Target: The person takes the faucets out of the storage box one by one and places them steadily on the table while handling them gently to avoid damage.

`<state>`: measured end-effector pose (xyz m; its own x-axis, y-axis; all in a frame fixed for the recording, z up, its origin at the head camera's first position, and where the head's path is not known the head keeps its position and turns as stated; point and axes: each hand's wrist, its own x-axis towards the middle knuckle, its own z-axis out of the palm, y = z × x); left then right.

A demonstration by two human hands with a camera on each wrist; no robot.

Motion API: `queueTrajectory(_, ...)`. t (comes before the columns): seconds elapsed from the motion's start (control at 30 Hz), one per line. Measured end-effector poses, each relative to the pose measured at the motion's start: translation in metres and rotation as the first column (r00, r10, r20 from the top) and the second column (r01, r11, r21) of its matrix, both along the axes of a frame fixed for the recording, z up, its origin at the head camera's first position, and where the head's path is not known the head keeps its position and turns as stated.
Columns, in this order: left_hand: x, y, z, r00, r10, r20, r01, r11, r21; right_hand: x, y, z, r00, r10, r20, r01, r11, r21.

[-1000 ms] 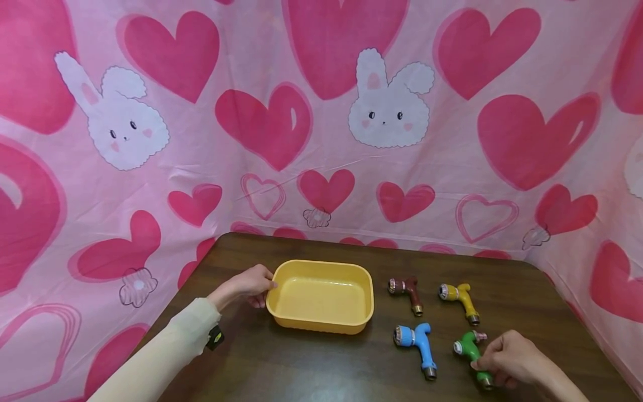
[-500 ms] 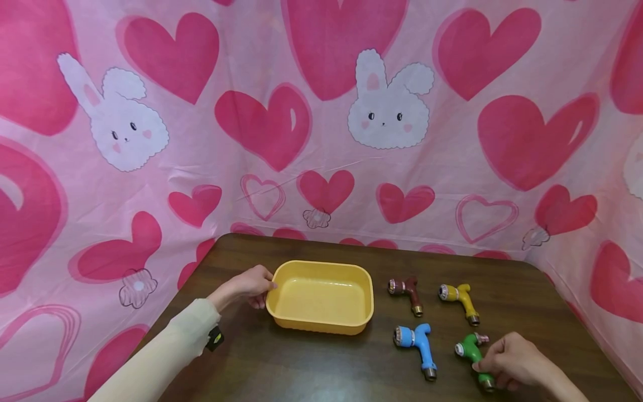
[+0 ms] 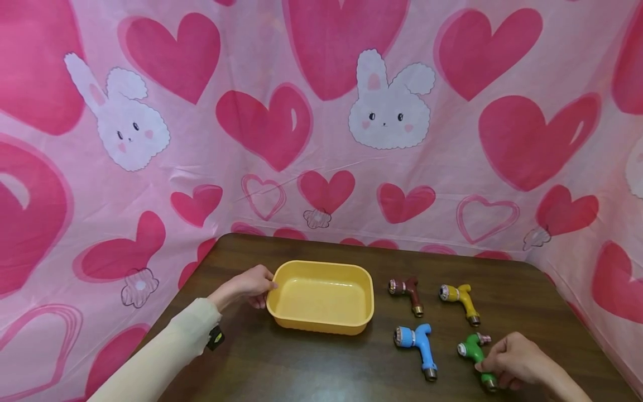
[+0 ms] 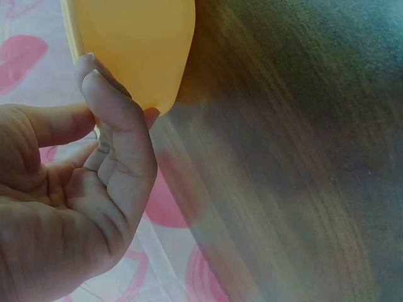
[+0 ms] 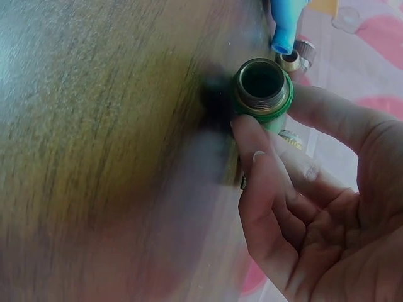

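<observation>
At the left end of a yellow plastic basin [image 3: 321, 298], my left hand [image 3: 253, 283] pinches the rim between thumb and fingers; the left wrist view shows the fingers [image 4: 119, 110] against the basin's wall. The basin holds nothing. My right hand [image 3: 517, 360] grips a green faucet [image 3: 473, 350] by its body, near the threaded end. In the right wrist view that brass threaded opening [image 5: 261, 85] faces the camera, thumb on one side and fingers on the other. A blue faucet [image 3: 422, 346] lies just left of the green one.
Behind them on the dark wooden table [image 3: 301, 368] lie a brown faucet [image 3: 409, 293] and a yellow faucet [image 3: 462, 301]. A pink cloth with hearts and rabbits [image 3: 326, 139] hangs around the table's back and sides.
The green faucet has shifted very slightly to the right with my right hand. My left hand and the basin stay in place.
</observation>
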<state>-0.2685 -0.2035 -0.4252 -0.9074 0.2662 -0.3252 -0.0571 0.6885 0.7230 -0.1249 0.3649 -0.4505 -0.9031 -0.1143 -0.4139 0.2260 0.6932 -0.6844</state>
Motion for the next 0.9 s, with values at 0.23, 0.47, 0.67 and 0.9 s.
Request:
queueTrajectory(0.23, -0.0004, 0.0008, 0.0007, 1.0, -0.001, 0.003, 0.001, 1.0, 0.004, 0.0018, 0.0021, -0.0013, 1.0, 0.004, -0.004, -0.004, 1.0, -0.001)
queueTrajectory(0.47, -0.0017, 0.0011, 0.001, 1.0, -0.009, 0.003, 0.009, 1.0, 0.0, 0.0028, -0.0004, -0.0035, 1.0, -0.023, -0.007, 0.023, 0.999, 0.043)
queueTrajectory(0.67, -0.0012, 0.0022, 0.001, 1.0, -0.012, 0.0, 0.012, 1.0, -0.003, 0.0035, -0.0019, -0.0049, 0.999, -0.048, -0.002, 0.048, 0.995, 0.088)
queueTrajectory(0.9, -0.0002, 0.0023, 0.0025, 1.0, -0.016, 0.004, 0.017, 1.0, -0.008, 0.0025, 0.0009, -0.0091, 0.998, -0.065, 0.012, 0.062, 0.987, 0.15)
